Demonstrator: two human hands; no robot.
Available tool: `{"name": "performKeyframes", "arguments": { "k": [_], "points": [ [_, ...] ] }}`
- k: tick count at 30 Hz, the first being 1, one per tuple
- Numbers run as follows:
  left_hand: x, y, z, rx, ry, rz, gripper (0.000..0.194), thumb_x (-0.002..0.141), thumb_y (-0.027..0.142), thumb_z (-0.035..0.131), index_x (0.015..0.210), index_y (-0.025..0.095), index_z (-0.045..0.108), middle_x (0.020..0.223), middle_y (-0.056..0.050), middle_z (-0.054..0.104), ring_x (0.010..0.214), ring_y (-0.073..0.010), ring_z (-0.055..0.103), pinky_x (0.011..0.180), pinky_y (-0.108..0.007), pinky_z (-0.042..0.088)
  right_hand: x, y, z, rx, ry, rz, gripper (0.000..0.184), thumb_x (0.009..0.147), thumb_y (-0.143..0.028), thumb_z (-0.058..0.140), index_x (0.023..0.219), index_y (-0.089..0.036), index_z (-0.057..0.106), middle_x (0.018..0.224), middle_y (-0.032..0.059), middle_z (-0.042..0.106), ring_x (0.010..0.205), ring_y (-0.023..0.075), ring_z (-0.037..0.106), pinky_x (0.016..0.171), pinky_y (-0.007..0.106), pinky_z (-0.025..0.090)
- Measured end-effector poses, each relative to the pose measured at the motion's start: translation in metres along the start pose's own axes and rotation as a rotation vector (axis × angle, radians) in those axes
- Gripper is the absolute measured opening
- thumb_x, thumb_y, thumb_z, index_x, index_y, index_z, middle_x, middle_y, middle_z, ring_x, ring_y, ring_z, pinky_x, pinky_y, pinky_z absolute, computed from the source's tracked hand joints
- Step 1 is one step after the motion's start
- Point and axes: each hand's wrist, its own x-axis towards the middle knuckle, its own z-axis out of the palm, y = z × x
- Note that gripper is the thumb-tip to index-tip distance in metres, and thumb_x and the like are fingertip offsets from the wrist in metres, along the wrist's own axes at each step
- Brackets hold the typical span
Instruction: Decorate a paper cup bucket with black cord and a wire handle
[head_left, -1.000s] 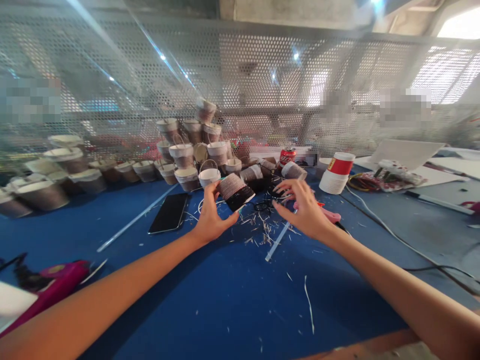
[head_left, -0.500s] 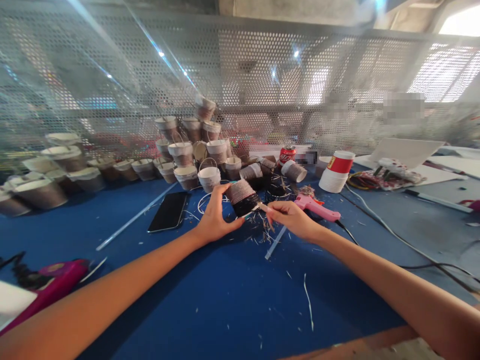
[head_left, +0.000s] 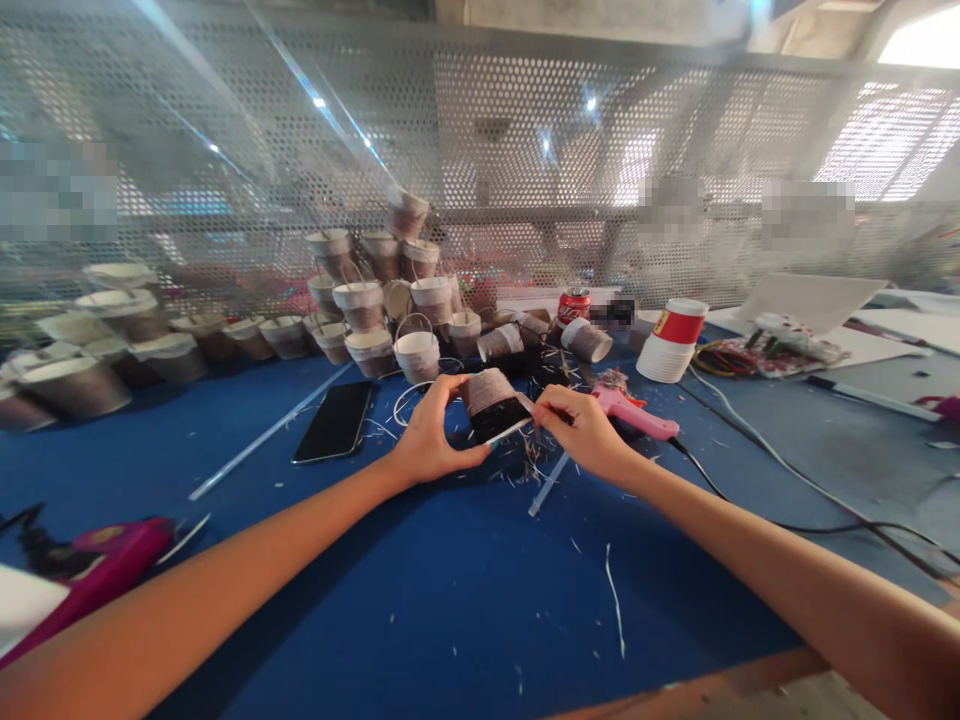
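My left hand (head_left: 430, 440) grips a small paper cup (head_left: 491, 405) wrapped in brown twine, tipped on its side just above the blue table (head_left: 420, 600). My right hand (head_left: 581, 432) is closed in a pinch at the cup's white rim, on its right side. What the pinch holds is too small to name. A pink glue gun (head_left: 634, 410) lies just behind my right hand. Loose straw clippings (head_left: 525, 465) lie under both hands.
A stack of finished twine-wrapped cups (head_left: 382, 290) stands behind, more cups (head_left: 127, 330) line the left. A black phone (head_left: 335, 422), a white rod (head_left: 266, 432), a red can (head_left: 574, 308), stacked paper cups (head_left: 673, 343), a magenta tool (head_left: 105, 560) and cables (head_left: 795, 480) lie around. Perforated metal screen (head_left: 525, 150) backs the table.
My right hand came in from open and apart to a pinch at the cup's rim. The cup turned slightly in my left hand.
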Motion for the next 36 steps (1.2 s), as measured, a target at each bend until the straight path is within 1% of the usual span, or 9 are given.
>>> {"name": "performKeyframes", "arguments": {
  "k": [6, 13, 19, 21, 24, 27, 30, 33, 36],
  "points": [
    [-0.001, 0.000, 0.000, -0.038, 0.024, -0.036, 0.070, 0.055, 0.029, 0.075, 0.115, 0.020, 0.040, 0.107, -0.011, 0.055, 0.096, -0.0269, 0.060, 0.086, -0.046, 0.050, -0.001, 0.002, 0.004, -0.046, 0.011, -0.046, 0.040, 0.090, -0.041, 0.040, 0.056, -0.019, 0.045, 0.059, 0.0003, 0.047, 0.060, 0.0132, 0.044, 0.059, 0.027, 0.036],
    [-0.001, 0.005, -0.001, -0.103, 0.036, -0.051, 0.064, 0.054, 0.026, 0.074, 0.109, 0.018, 0.042, 0.101, -0.010, 0.058, 0.092, -0.0254, 0.062, 0.082, -0.043, 0.052, -0.002, -0.002, 0.007, -0.097, 0.067, -0.104, 0.037, 0.090, -0.034, 0.040, 0.056, -0.021, 0.040, 0.058, 0.0002, 0.045, 0.061, 0.0141, 0.042, 0.060, 0.029, 0.035],
    [-0.001, 0.003, -0.001, -0.131, 0.030, -0.078, 0.065, 0.054, 0.028, 0.075, 0.109, 0.019, 0.041, 0.103, -0.011, 0.057, 0.093, -0.0253, 0.061, 0.084, -0.044, 0.052, -0.002, 0.003, 0.006, -0.186, 0.026, -0.138, 0.037, 0.093, -0.033, 0.034, 0.058, -0.021, 0.034, 0.060, 0.0006, 0.043, 0.062, 0.0149, 0.039, 0.063, 0.029, 0.034],
    [-0.001, -0.001, 0.000, -0.130, 0.058, -0.096, 0.068, 0.054, 0.028, 0.076, 0.111, 0.019, 0.039, 0.108, -0.011, 0.055, 0.097, -0.0259, 0.059, 0.088, -0.045, 0.049, -0.002, 0.005, 0.002, -0.194, 0.010, -0.113, 0.038, 0.095, -0.035, 0.028, 0.060, -0.021, 0.034, 0.061, 0.0008, 0.044, 0.062, 0.0149, 0.040, 0.065, 0.030, 0.034],
    [-0.002, -0.006, 0.004, -0.133, 0.156, -0.125, 0.072, 0.055, 0.028, 0.076, 0.115, 0.019, 0.036, 0.112, -0.011, 0.051, 0.104, -0.0257, 0.057, 0.093, -0.046, 0.045, 0.000, 0.008, -0.005, -0.203, 0.016, -0.066, 0.038, 0.096, -0.036, 0.022, 0.067, -0.021, 0.042, 0.067, 0.0020, 0.049, 0.067, 0.0157, 0.045, 0.072, 0.033, 0.036],
    [-0.002, -0.010, 0.006, -0.153, 0.242, -0.136, 0.074, 0.057, 0.027, 0.075, 0.117, 0.018, 0.033, 0.113, -0.011, 0.049, 0.108, -0.0257, 0.054, 0.095, -0.046, 0.043, 0.001, 0.012, -0.010, -0.221, 0.115, 0.027, 0.031, 0.093, -0.038, 0.027, 0.084, -0.019, 0.050, 0.086, 0.0061, 0.052, 0.083, 0.0181, 0.050, 0.081, 0.035, 0.039],
    [-0.002, -0.012, 0.008, -0.155, 0.282, -0.146, 0.076, 0.057, 0.026, 0.075, 0.119, 0.018, 0.032, 0.116, -0.012, 0.046, 0.111, -0.0272, 0.050, 0.098, -0.047, 0.040, 0.002, 0.017, -0.016, -0.315, 0.234, 0.266, 0.025, 0.086, -0.035, 0.040, 0.100, -0.015, 0.046, 0.107, 0.0139, 0.043, 0.091, 0.0213, 0.051, 0.082, 0.037, 0.042],
    [-0.001, -0.011, 0.007, -0.139, 0.297, -0.145, 0.079, 0.058, 0.025, 0.074, 0.124, 0.019, 0.030, 0.120, -0.013, 0.044, 0.114, -0.0282, 0.048, 0.099, -0.048, 0.040, 0.001, 0.019, -0.023, -0.621, 0.208, 0.524, 0.035, 0.074, -0.026, 0.048, 0.104, -0.008, 0.044, 0.109, 0.0204, 0.041, 0.100, 0.0311, 0.047, 0.084, 0.045, 0.038],
    [0.000, -0.009, 0.004, -0.084, 0.300, -0.155, 0.084, 0.061, 0.023, 0.073, 0.131, 0.021, 0.026, 0.129, -0.014, 0.037, 0.118, -0.0293, 0.044, 0.097, -0.046, 0.042, -0.001, 0.016, -0.033, -0.891, 0.106, 0.692, 0.046, 0.069, -0.029, 0.053, 0.105, -0.002, 0.045, 0.108, 0.0249, 0.042, 0.106, 0.0408, 0.042, 0.086, 0.051, 0.033]
  ]
}}
